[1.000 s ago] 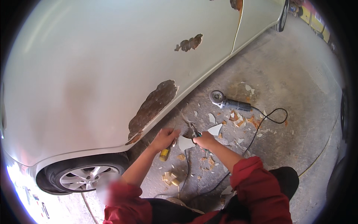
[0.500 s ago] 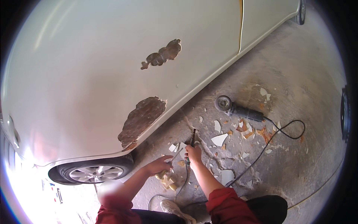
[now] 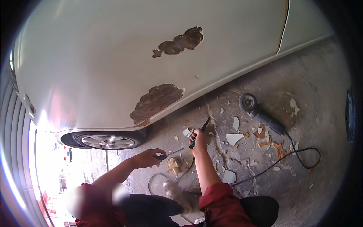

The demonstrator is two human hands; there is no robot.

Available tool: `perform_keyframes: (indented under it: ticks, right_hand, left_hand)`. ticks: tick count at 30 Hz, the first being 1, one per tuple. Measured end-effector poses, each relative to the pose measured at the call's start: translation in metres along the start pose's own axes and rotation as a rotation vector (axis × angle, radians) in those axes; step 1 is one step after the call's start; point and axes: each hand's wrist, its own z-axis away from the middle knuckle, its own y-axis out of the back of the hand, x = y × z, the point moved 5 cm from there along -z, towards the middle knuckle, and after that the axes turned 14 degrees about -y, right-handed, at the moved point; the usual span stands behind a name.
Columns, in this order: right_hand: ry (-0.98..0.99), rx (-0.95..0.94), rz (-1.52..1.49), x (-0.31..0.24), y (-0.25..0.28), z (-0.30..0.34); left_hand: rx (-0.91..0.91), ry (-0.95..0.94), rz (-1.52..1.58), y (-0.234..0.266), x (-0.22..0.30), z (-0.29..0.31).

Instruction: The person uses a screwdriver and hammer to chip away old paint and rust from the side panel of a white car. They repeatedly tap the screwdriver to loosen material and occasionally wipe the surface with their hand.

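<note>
The car's lower edge slants across, a strip of floor showing between it and the tool, while the grinder and pale flakes lie to the right. The left hand pinches the screwdriver by its dark handle, thin shaft pointing right; the right hand, apart from it, wraps the slim dark tool, green at the grip.

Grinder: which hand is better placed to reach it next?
Right, I'd judge: the right hand is nearer the grinder. It would need freeing from the dark tool, but the left hand, farther off, also holds a screwdriver.
</note>
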Motion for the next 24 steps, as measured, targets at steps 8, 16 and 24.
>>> perform_keyframes:
  ticks: [8, 16, 24]
  right_hand:
    - [0.126, 0.012, 0.019, -0.052, 0.033, 0.005]
    - [0.229, 0.180, 0.080, -0.089, 0.102, 0.036]
    - [0.357, 0.336, 0.243, -0.097, 0.111, 0.097]
  left_hand:
    - [0.297, -0.701, -0.504, 0.003, 0.035, -0.032]
    - [0.242, -0.942, -0.431, -0.020, 0.053, -0.100]
    - [0.187, -1.158, -0.163, -0.069, 0.055, -0.144]
